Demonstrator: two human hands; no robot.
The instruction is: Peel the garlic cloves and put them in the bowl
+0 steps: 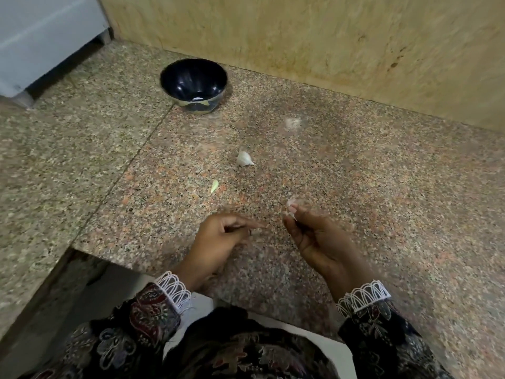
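Glossy dark bowl [193, 77]; speckled polished granite counter [355, 173]; lace cuffs [173, 289].

Bowl [193, 84]: on tabletop [382, 173], far left, near wall [300, 36]. Garlic clove [244, 159]: mid-tabletop, nearer than bowl, to its right. Small peeled piece [214, 186]: nearer and left of clove. Left hand [218, 239] and right hand [317, 236]: nearest, side by side, apart.

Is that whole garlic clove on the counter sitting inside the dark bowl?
No, the garlic clove lies on the bare granite counter, well apart from the dark bowl that stands nearer the wall.
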